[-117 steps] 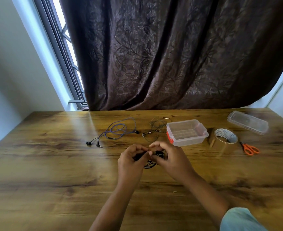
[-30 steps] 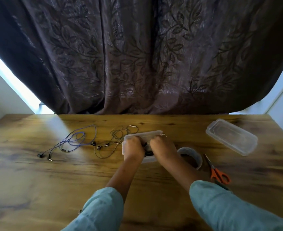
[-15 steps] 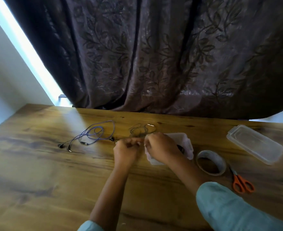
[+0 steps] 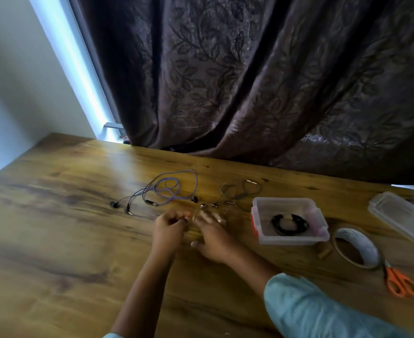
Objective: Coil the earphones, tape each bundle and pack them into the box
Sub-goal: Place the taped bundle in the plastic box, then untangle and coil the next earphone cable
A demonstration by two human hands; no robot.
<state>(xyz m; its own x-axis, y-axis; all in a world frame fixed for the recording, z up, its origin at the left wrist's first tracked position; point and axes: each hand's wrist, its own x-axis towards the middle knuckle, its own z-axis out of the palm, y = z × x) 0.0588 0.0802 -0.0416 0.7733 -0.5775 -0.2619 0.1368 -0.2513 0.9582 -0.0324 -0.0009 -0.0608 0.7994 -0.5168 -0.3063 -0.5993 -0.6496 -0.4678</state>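
Wooden table (image 4: 54, 240), grey earphones (image 4: 240, 191) beyond right grip (image 4: 213, 237), perhaps touching

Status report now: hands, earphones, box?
Left hand curled, grip unclear. Right hand open, by grey earphones. Black bundle in box; purple earphones loose. No obstruction.

Coiled earphones (image 4: 289, 223) in box (image 4: 284, 202), tape roll (image 4: 356, 247) right of it, scissors (image 4: 399, 281) and lid (image 4: 402, 217) farther right

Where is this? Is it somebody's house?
Probably a room in a home. A wooden table stands by a window, and a heavy brown curtain with a leaf pattern hangs behind it.
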